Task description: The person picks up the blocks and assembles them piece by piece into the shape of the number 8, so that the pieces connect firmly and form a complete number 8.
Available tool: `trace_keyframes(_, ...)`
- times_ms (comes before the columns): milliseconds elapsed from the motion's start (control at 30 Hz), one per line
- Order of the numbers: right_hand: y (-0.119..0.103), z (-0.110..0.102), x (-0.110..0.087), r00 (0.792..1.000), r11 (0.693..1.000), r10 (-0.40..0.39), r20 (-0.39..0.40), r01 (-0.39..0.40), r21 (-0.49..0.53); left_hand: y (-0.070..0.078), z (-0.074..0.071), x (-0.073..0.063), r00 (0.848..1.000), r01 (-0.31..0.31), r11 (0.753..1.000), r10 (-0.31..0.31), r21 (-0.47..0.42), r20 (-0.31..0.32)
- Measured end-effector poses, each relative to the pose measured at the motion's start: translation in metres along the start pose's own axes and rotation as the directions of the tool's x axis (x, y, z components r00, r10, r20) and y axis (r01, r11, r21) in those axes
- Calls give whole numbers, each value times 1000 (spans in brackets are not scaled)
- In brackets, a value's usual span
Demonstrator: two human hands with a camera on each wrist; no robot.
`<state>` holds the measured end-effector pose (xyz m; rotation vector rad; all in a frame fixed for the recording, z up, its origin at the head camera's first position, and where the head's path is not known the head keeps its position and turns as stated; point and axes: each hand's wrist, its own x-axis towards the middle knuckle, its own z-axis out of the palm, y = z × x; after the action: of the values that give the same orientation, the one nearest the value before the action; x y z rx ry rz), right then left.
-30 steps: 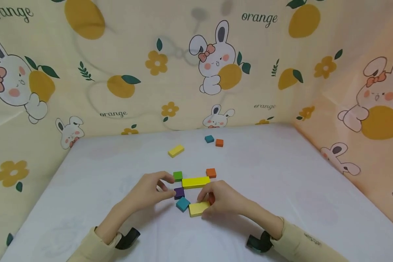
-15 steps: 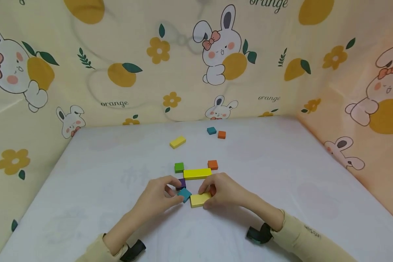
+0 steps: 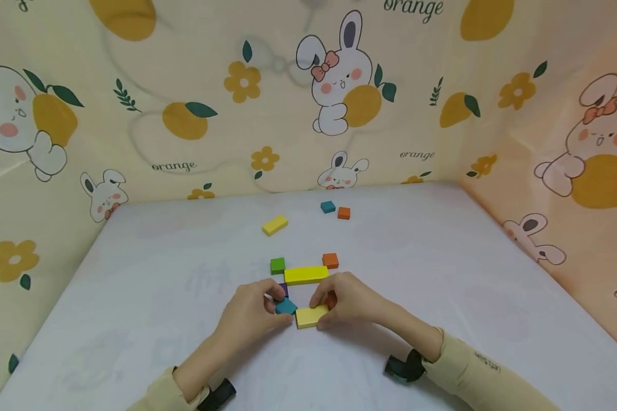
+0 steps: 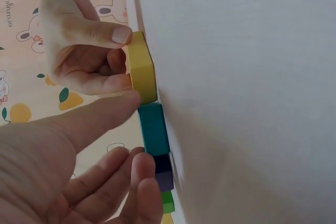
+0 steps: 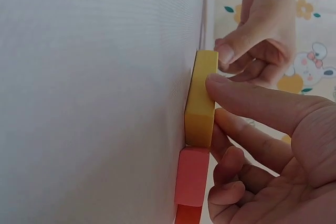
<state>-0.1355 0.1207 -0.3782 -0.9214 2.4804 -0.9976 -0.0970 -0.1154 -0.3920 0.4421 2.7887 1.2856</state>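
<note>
My left hand (image 3: 252,311) is at the small teal block (image 3: 286,306), its thumb and fingers at opposite sides of it. In the left wrist view the teal block (image 4: 154,129) stands between the yellow block (image 4: 142,69) and a purple block (image 4: 164,174). My right hand (image 3: 349,299) pinches the pale yellow block (image 3: 309,317) at its right end. In the right wrist view a pink-red block (image 5: 192,177) touches the yellow block's near end (image 5: 199,124), with an orange-red one (image 5: 188,214) behind it. The head view hides most of these behind my right hand.
A long bright yellow block (image 3: 305,275) lies beyond both hands, with a green block (image 3: 277,266) and an orange block (image 3: 330,261) at its far corners. Farther back are a yellow block (image 3: 275,225), a teal block (image 3: 328,206) and an orange block (image 3: 344,213). A printed cloth backdrop encloses the table.
My left hand has come nearer, from beside the green and purple blocks to the teal block, with its fingers now around it. My right hand has stayed on the yellow block.
</note>
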Motion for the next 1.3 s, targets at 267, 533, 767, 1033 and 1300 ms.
trace_keyframes(267, 1, -3, -2, 1000, 1000, 13, 19, -13, -2, 3, 2, 0, 1000, -5, 1000, 5, 25, -14)
trace_keyframes(533, 1, -3, -2, 1000, 1000, -7, 25, 7, 3, 4, 1, -2, 1000, 0, 999, 1, 38, -25)
trace_keyframes(767, 2, -2, -3, 1000, 1000, -13, 19, 13, 0, 4, 1, -3, 1000, -4, 999, 6, 44, -27)
trace_keyframes(1033, 2, -2, -3, 1000, 1000, 8, 22, -8, -11, 3, 2, -1, 1000, -4, 999, 5, 49, -17)
trace_keyframes(1300, 2, -19, -11, 992, 1000, 1, -129, -4, -27, 7, -8, 1, 998, -67, 997, 67, 35, -2)
